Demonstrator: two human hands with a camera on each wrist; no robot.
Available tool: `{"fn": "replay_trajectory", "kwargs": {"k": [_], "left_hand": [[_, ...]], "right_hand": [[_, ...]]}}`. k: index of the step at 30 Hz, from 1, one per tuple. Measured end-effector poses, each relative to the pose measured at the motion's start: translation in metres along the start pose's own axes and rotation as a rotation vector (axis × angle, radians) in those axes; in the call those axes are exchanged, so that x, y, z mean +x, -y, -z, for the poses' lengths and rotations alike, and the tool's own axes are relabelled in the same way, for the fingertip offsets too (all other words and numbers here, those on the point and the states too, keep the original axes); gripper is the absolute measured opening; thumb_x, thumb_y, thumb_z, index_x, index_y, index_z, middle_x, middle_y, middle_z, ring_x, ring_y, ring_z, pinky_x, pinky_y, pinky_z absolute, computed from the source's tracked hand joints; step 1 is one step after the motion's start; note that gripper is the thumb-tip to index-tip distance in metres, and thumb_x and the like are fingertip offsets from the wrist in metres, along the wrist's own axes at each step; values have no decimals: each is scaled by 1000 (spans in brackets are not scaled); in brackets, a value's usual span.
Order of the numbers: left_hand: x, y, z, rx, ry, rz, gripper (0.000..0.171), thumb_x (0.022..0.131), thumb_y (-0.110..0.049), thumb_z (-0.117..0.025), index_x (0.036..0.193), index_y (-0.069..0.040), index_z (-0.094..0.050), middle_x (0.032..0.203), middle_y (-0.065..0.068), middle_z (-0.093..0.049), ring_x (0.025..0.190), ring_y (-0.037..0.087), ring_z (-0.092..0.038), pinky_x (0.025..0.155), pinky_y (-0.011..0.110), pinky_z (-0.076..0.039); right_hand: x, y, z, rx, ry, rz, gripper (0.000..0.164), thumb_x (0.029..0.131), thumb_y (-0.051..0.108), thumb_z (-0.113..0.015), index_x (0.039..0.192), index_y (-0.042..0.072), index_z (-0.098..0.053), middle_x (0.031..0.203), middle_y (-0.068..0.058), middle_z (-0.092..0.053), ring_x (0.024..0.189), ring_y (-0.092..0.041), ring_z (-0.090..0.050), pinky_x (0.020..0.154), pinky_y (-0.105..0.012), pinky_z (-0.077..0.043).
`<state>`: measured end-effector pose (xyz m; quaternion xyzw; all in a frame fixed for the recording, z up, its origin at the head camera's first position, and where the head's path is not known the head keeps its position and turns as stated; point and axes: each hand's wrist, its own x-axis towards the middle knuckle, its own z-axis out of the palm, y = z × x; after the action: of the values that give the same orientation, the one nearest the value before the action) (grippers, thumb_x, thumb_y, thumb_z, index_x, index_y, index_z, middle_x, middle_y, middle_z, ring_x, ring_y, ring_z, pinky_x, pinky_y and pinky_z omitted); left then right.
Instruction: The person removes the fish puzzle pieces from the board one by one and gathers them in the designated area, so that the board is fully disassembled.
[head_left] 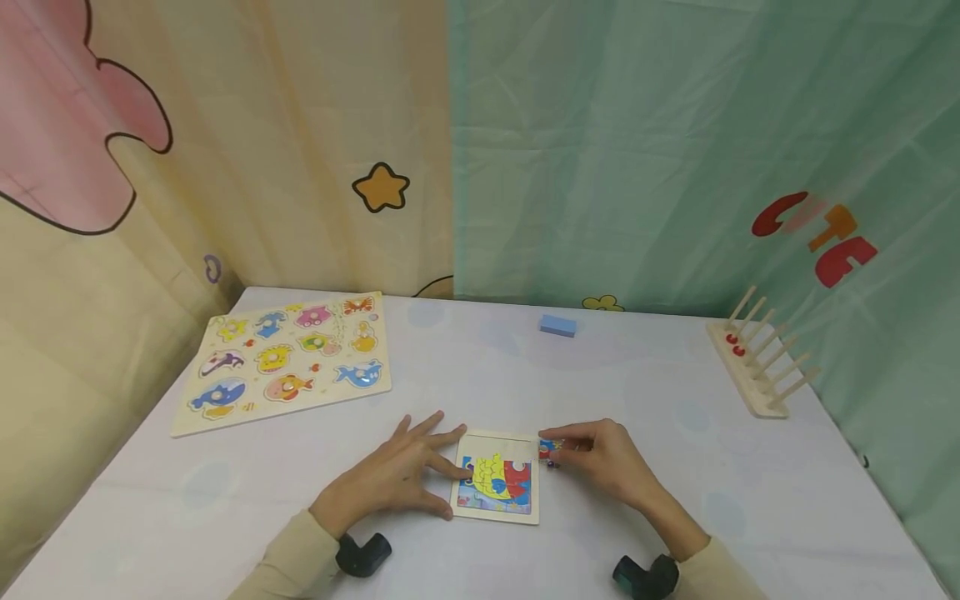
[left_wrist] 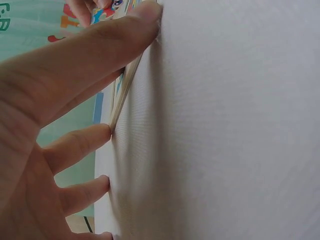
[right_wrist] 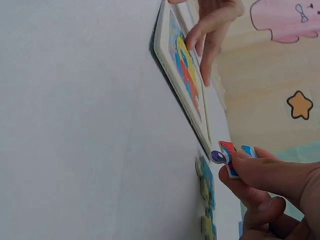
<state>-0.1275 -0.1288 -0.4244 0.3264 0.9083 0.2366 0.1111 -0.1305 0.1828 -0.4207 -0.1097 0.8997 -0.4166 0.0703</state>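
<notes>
A small wooden jigsaw tray (head_left: 497, 516) lies on the table, its lower part filled with fish-picture pieces and its upper strip bare wood. My left hand (head_left: 397, 475) rests spread at the tray's left side, the index fingertip on the picture and the thumb at the lower left edge. At the right edge of the tray, my right hand (head_left: 607, 462) pinches a red and blue jigsaw piece (head_left: 550, 447) between thumb and fingers. In the right wrist view, that piece shows a purple eye. Several loose jigsaw pieces (right_wrist: 210, 180) lie beneath the right hand, hidden from the head view.
A large animal peg puzzle board (head_left: 255, 406) lies at the back left. One blue block (head_left: 558, 326) sits near the far edge. On the right stands a wooden peg rack (head_left: 757, 392) with red beads. Curtains (head_left: 600, 150) hang behind the table.
</notes>
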Motion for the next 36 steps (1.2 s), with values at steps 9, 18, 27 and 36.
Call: {"fn": "replay_trajectory", "kwargs": {"k": [9,18,27,36], "left_hand": [[1,0,0,-1,-2,-10,51,64,-42,-89,111,-29,-76,150,5,-45,146,42,-21,107,75,-12],[1,1,0,2,-11,-14,50,64,-42,-89,111,-30,-76,150,5,-45,145,42,-21,107,75,-12],[1,0,1,5,-14,-22,50,64,-43,-89,111,-30,-76,150,5,-46,145,43,-22,106,76,-12],[1,0,1,21,-5,-20,51,64,-44,-88,112,-30,-76,150,5,-45,145,43,-22,107,75,-13]], "right_hand": [[-18,-25,30,41,-26,-93,24,82,13,-78,106,18,-78,90,5,-71,72,-13,-52,59,-22,-44],[-32,-38,49,30,-59,-139,26,83,13,-77,109,13,-77,76,1,-65,67,-9,-47,57,-21,-41],[-33,-44,54,-26,-45,-169,28,82,9,-76,110,10,-76,77,1,-68,69,-10,-51,58,-22,-42],[-28,-37,59,-181,-41,-187,26,78,14,-79,104,10,-78,77,3,-65,69,-14,-49,52,-24,-38]]}}
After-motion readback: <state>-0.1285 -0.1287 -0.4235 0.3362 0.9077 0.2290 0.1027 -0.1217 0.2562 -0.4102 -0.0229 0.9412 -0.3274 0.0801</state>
